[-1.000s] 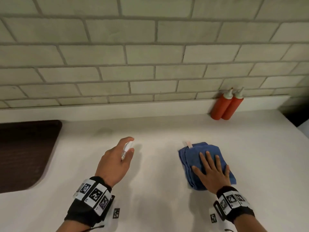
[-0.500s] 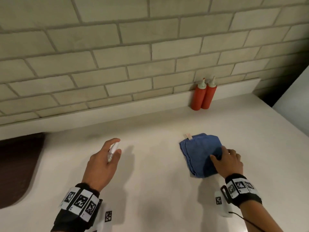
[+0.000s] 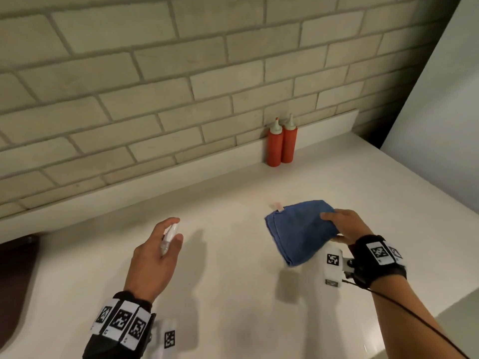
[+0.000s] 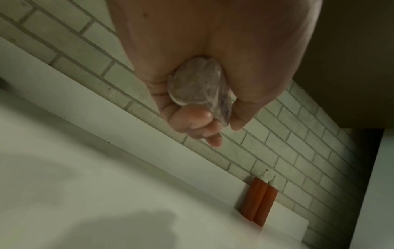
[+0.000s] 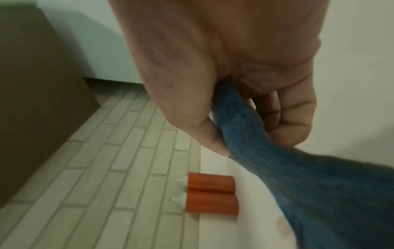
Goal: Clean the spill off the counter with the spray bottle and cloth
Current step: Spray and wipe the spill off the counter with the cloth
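Observation:
My left hand (image 3: pixel 160 244) grips a small clear spray bottle (image 3: pixel 169 235) with a white top, held above the white counter (image 3: pixel 233 294); in the left wrist view its round clear base (image 4: pixel 196 84) shows between my curled fingers. My right hand (image 3: pixel 342 226) pinches the folded blue cloth (image 3: pixel 300 229) by its right edge, thumb on top, and holds it lifted off the counter. The right wrist view shows the cloth (image 5: pixel 277 160) hanging from thumb and fingers. A faint pinkish smear (image 3: pixel 275 204) lies on the counter by the cloth's far corner.
Two red squeeze bottles (image 3: pixel 282 143) stand against the brick backsplash (image 3: pixel 181 86) at the back. A dark sink (image 3: pixel 15 275) sits at the far left. A white panel (image 3: pixel 440 125) rises at the right, beyond the counter's end.
My right hand went from lying flat on the cloth to pinching its right edge and lifting it off the counter. The left hand keeps holding the spray bottle. The head view swung left.

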